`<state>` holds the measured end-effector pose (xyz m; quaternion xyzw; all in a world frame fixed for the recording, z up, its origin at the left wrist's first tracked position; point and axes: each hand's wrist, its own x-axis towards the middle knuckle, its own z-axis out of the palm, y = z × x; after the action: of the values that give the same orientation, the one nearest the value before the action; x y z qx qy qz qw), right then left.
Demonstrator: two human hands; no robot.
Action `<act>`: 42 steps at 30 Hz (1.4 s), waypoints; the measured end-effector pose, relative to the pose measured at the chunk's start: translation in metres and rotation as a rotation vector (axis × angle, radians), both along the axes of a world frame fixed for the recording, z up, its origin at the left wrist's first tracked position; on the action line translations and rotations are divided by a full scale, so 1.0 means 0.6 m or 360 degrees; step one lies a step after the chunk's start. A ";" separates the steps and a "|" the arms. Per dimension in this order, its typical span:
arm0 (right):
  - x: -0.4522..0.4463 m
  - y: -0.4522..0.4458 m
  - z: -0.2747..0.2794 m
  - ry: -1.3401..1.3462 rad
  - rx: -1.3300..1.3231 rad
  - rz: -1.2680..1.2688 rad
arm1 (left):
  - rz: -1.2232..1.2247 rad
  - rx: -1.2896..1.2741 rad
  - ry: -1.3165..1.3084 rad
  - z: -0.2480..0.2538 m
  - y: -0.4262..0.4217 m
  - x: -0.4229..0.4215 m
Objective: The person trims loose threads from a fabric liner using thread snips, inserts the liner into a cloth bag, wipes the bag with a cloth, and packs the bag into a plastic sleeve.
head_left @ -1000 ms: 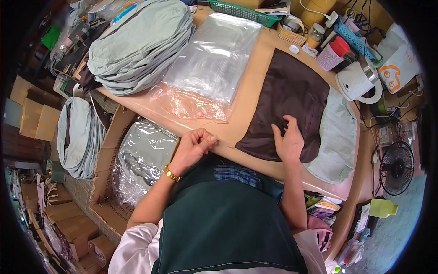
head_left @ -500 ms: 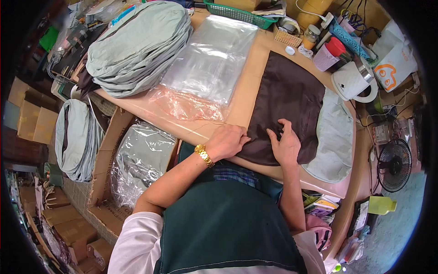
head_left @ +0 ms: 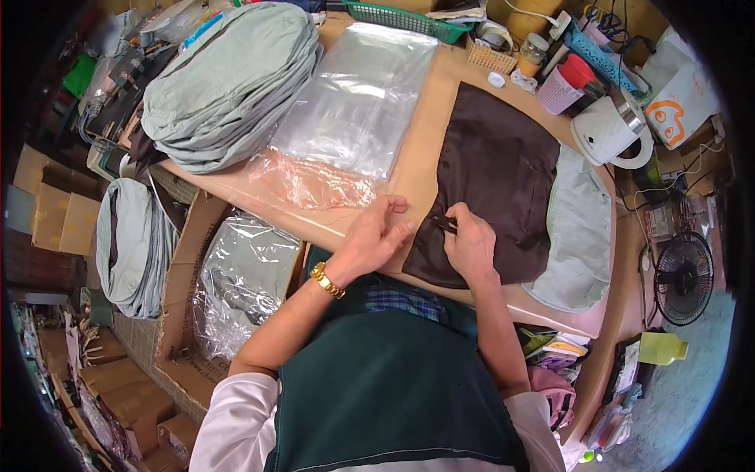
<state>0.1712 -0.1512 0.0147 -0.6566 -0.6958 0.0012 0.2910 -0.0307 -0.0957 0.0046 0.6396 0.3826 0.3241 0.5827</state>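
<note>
A dark brown fabric piece lies on the table, its left edge rumpled. My right hand is closed in a pinch on the fabric near that edge, where a small dark fold or object shows at the fingertips; I cannot tell which. Just left of the edge, my left hand is open, fingers apart and slightly curled, wearing a gold watch at the wrist. A pale grey-green fabric piece sticks out from under the brown one on the right.
Clear plastic bags lie at centre back beside a tall pile of grey-green covers. A white kettle and pink basket stand back right. An open carton holding plastic-wrapped goods sits below the table's left edge.
My left hand has let go of the fabric's edge and moved left, opening. My right hand has shifted left and closed on the fabric, which is now more wrinkled there.
</note>
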 end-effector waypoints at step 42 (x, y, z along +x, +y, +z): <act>-0.019 0.013 0.018 0.1065 -0.0281 0.0357 | -0.0194 -0.0903 -0.0906 0.032 -0.037 -0.007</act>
<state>0.1600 -0.1436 0.0256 -0.5621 -0.6270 0.3081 0.4427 -0.0347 -0.1180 0.0237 0.3597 0.2416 0.3345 0.8369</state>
